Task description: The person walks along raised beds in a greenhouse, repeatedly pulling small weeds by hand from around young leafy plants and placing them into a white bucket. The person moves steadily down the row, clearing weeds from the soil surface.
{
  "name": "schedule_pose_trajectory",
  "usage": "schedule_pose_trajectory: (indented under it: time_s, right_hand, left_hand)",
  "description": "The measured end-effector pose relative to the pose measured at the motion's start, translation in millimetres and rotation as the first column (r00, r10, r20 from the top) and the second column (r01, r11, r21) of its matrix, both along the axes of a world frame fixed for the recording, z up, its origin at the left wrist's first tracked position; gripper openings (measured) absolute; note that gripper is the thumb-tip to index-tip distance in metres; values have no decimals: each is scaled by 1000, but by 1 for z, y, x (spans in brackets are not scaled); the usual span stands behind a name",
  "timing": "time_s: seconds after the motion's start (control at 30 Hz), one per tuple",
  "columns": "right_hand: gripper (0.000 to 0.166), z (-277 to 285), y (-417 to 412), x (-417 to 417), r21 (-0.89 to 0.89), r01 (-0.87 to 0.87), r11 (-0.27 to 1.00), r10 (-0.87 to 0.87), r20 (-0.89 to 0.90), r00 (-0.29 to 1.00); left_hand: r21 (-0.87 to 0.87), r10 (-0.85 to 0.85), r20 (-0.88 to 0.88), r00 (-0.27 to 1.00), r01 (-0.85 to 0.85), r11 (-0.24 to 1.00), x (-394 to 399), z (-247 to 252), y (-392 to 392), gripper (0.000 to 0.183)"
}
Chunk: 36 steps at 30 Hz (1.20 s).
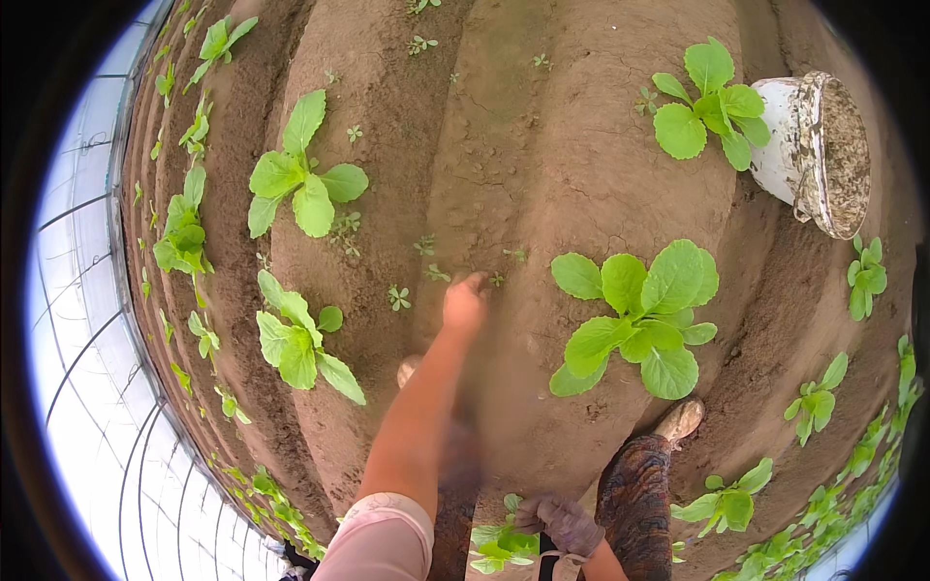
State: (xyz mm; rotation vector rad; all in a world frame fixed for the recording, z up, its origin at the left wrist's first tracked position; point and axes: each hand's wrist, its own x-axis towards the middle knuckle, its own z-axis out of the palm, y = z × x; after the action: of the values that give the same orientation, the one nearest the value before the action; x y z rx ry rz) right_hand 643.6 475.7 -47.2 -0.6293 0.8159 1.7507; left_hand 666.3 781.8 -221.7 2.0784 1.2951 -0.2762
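My bare left hand point(465, 301) reaches down to the soil, slightly blurred, with its fingers bent. Right beside the fingertips grows a small weed seedling point(497, 279). Other little weeds, one of them a rosette point(399, 297), stand close to the left of the hand. Whether the fingers pinch anything is hidden. Lower down, my right hand point(565, 524) wears a thin, dirty glove and hangs in front of my legs with curled fingers. A leafy green plant point(501, 545) shows just left of it; I cannot tell whether the glove holds something.
Large leafy vegetable plants point(639, 327) grow along both sides of the soil bed point(581, 160), with another point(305, 181) at left. A muddy white bucket point(781, 138) lies tilted at upper right. My shoe point(681, 423) rests by the furrow. Greenhouse film point(80, 290) borders the left.
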Motion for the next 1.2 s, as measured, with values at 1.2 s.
schedule_pose_trajectory:
  time_s: [1.2]
  right_hand:
    - [29,-18,19,-9,-205,90,975,-84,37,996]
  left_hand:
    - [-892,916,226,332,-308,331,50,-8,6,13]
